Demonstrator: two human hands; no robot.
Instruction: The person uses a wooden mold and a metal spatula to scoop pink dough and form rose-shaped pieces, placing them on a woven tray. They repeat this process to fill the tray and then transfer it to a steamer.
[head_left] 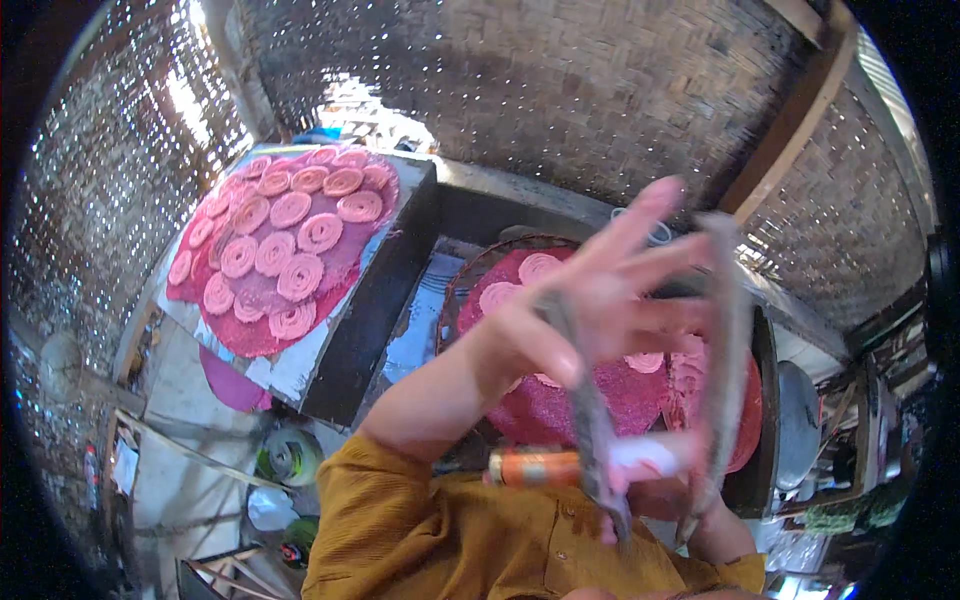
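Observation:
In front of my chest is a tool with two long grey wooden handles (724, 370), blurred by motion. An orange cylinder (540, 467) with a metallic end lies across its lower part, beside a white section smeared with pink. My right hand (700, 498) is at the lower end of this tool and grips it, mostly hidden behind it. Above, my left hand (625, 295) is raised with its fingers spread and nothing in them. Behind the left hand lies a pink-red round mat (530, 410) with several pink dough coils (540, 267), partly hidden by my forearm.
A white-topped block (350, 340) at the left bears another mat covered with pink coils (275, 253). A red round container (745, 420) and a grey metal lid (797, 425) are at the right. A green gas cylinder (288, 457) stands lower left. Woven walls (560, 90) enclose the space.

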